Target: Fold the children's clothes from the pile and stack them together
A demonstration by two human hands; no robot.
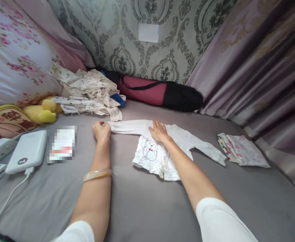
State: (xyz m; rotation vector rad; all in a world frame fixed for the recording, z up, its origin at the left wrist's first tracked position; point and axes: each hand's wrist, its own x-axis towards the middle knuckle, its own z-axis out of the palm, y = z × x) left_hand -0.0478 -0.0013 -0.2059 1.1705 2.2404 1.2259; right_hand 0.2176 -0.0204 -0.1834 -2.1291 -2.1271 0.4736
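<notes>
White shirt (138,161), spread between middle and far edge of the surface (139,211), looks light and limp, best taken by sleeve ends (221,159), left hand (102,131) pinching one, right hand (159,131) open on top.

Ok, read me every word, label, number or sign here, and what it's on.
Nothing reads with certainty.
Cushion: large characters, tilted, not clear enough to quote.
Power bank: lit display, too small.
Shirt: faint lines of print, too small.
Pixelated item: blurred out.
</notes>
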